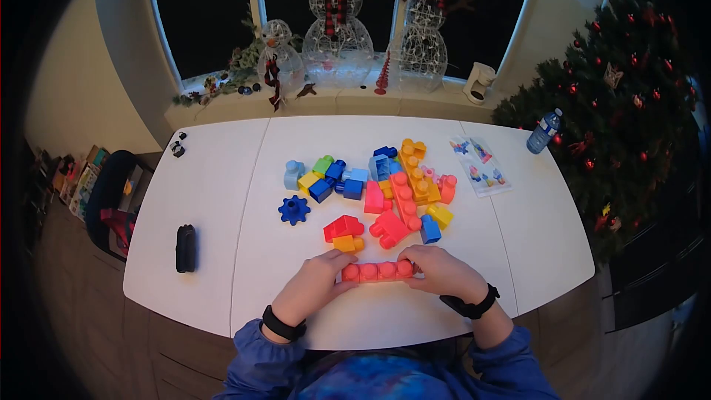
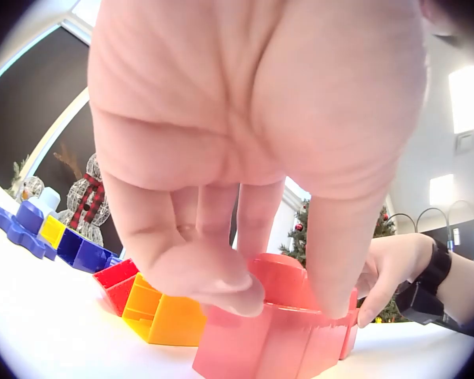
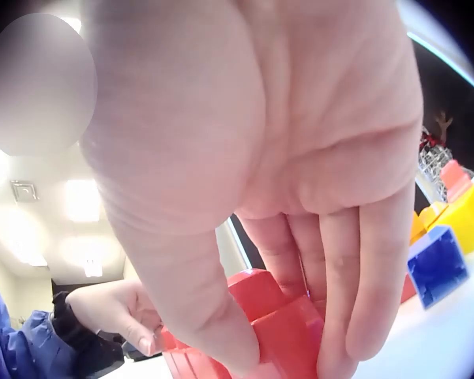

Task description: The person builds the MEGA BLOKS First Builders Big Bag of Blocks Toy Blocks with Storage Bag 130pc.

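Observation:
A long red building block (image 1: 378, 272) with a row of studs lies lengthwise across the near part of the table. My left hand (image 1: 315, 281) holds its left end between thumb and fingers, and my right hand (image 1: 444, 270) grips the right end the same way. Just beyond my left hand are an orange block (image 1: 346, 244) and a red sloped block (image 1: 343, 228). A wide red block (image 1: 389, 230) and a second long red block (image 1: 404, 201) lie farther on. In the right wrist view, a blue block (image 3: 437, 267) sits past my right fingers.
More blocks pile up mid-table, with a blue gear piece (image 1: 294, 210) at their left. A black case (image 1: 186, 248) lies on the left side. Toward the right are a picture sheet (image 1: 481, 166) and a water bottle (image 1: 544, 132). The white table (image 1: 296, 333) has a rounded near edge.

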Motion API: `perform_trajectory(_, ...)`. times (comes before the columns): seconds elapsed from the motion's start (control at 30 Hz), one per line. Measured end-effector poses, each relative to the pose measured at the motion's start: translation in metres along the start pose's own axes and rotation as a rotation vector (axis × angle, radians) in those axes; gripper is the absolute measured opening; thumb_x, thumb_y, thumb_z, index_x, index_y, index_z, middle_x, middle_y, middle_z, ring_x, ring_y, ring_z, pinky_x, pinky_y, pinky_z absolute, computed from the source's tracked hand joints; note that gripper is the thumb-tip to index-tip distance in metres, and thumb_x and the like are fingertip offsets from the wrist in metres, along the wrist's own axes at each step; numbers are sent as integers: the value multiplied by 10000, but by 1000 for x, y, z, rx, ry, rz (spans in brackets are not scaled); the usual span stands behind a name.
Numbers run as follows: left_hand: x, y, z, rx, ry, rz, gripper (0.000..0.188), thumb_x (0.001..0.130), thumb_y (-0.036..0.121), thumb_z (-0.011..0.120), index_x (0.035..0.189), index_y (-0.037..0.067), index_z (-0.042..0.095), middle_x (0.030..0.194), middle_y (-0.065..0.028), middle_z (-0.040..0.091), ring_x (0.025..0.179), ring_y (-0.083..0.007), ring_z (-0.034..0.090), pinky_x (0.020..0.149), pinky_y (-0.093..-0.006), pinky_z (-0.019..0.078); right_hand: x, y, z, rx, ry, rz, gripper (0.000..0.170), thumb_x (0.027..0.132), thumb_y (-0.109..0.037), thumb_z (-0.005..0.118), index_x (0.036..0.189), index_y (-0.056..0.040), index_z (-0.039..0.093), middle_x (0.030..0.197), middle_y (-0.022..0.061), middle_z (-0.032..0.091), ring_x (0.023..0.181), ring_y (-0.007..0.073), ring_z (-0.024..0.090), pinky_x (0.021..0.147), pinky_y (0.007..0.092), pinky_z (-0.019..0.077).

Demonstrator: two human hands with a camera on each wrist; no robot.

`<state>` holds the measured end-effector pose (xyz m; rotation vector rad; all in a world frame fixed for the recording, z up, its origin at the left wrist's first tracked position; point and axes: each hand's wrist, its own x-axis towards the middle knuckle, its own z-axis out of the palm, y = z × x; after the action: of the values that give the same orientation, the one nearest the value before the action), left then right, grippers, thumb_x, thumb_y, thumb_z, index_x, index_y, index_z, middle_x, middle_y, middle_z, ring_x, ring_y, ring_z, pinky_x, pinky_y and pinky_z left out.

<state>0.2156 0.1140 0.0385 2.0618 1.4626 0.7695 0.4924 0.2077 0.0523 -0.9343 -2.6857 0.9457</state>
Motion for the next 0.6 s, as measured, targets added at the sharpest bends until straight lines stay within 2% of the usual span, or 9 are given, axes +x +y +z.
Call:
perform_trajectory(0.1, 1, -4, 3, -2, 5, 15, 364, 857, 160, 798, 1174, 17, 691, 1059, -191, 699, 952, -398, 683, 849, -441, 565, 2, -4, 3, 11, 39, -26, 304, 850, -157, 760, 1098, -22, 646, 1036, 170, 688, 1000, 371, 673, 869, 443, 552)
perform_trajectory(0.5, 8, -2, 10, 3, 11, 33, 309, 873, 146, 768, 1146, 26, 687, 1065, -191, 697, 946, -400, 686, 841, -445, 567, 4, -5, 6, -61, 48, 4, 349, 865, -211, 768, 1149, -48, 644, 1072, 147, 698, 1019, 359, 682, 877, 447, 561)
perform_trajectory(0.6, 9, -3, 11, 14, 10, 32, 325, 873, 158, 774, 1158, 26, 688, 1078, -186, 698, 944, -400, 687, 843, -444, 568, 5, -2, 9, -49, 83, -1, 341, 844, -186, 796, 1130, -47, 674, 1035, 166, 711, 959, 377, 695, 842, 432, 566)
